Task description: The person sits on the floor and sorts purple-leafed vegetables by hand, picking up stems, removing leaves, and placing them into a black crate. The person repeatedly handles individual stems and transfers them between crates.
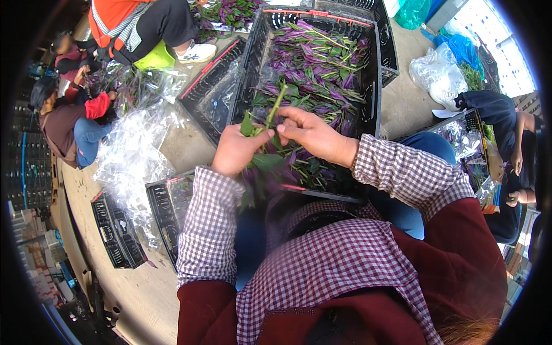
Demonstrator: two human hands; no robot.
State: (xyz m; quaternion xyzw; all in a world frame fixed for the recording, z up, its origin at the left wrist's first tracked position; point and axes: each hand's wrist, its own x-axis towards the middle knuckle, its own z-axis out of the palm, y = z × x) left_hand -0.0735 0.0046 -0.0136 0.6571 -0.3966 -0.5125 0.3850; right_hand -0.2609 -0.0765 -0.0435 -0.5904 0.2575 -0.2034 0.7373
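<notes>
My left hand (pixel 242 144) is closed around green leafy stems (pixel 276 108), whose cut end points up and away from me. Leaves and blurred purple foliage hang below that fist. Close beside it, my right hand (pixel 310 131) has its thumb and fingers pinched at the same stems; whether it grips a stem or a leaf is hard to tell. Both hands are above the near part of a black plastic crate (pixel 376 82), in which many purple-and-green leafy cuttings (pixel 319 64) lie in layers.
More black crates (pixel 202 82) stand left of and behind the full one. Clear plastic wrap (pixel 133 159) covers floor at left. Several people sit around: one in orange (pixel 114 21) ahead, others at left (pixel 64 116) and right (pixel 496 112). Plastic bags (pixel 437 73) lie at upper right.
</notes>
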